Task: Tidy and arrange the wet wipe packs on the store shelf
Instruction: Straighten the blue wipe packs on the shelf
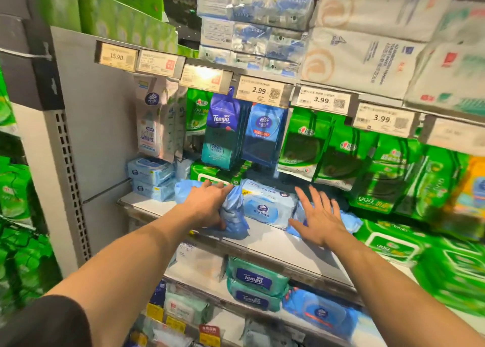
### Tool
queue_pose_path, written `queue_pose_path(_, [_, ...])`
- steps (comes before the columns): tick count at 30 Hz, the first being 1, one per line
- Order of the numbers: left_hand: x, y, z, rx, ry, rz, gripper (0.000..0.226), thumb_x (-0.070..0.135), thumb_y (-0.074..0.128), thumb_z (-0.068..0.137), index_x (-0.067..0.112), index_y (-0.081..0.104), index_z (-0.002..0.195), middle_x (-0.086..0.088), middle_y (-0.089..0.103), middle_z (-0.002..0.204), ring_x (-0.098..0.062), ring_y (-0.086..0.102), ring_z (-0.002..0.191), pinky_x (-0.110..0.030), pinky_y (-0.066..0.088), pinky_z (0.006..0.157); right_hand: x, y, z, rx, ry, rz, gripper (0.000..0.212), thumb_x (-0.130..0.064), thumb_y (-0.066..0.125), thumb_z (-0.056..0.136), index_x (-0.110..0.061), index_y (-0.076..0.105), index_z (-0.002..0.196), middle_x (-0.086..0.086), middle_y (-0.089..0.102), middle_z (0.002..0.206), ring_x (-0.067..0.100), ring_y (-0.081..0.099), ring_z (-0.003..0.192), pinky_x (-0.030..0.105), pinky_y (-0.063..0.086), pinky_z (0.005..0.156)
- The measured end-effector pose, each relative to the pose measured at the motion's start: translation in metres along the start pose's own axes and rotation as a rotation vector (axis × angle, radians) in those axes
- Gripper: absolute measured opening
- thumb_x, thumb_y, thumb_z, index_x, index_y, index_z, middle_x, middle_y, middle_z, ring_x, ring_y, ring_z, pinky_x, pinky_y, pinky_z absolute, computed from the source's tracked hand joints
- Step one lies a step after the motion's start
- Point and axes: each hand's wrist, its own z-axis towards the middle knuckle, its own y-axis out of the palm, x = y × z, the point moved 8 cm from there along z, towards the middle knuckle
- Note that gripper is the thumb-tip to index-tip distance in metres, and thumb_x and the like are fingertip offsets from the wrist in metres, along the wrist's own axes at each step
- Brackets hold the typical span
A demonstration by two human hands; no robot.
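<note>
My left hand grips a light blue wet wipe pack standing on its end on the white shelf. To its right a pale blue Vinda wipe pack lies flat. My right hand has its fingers spread straight and rests on another blue pack lying on the shelf. Two pale blue packs are stacked at the shelf's left end. A green pack lies behind my left hand.
Hanging Tempo, Vinda and green packs dangle above the shelf under price tags. Green packs crowd the right. The lower shelf holds Tempo packs. A grey upright bounds the left.
</note>
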Motion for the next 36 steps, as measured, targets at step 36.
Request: queue_pose_path(36, [0.291,0.046,0.067,-0.227,0.329,0.026,0.136,0.095,0.053,0.051,0.037,-0.015,0.153,0.010,-0.014,0.162,-0.025,-0.011,0.150,-0.065,-0.010,0.112,0.152,-0.001,-0.092,0.230,0.087,0.419,0.075,-0.059,0.041,0.096,-0.017,0.020,0.154,0.006,0.011,0.158,0.024,0.011,0.145,0.044,0.023,0.117])
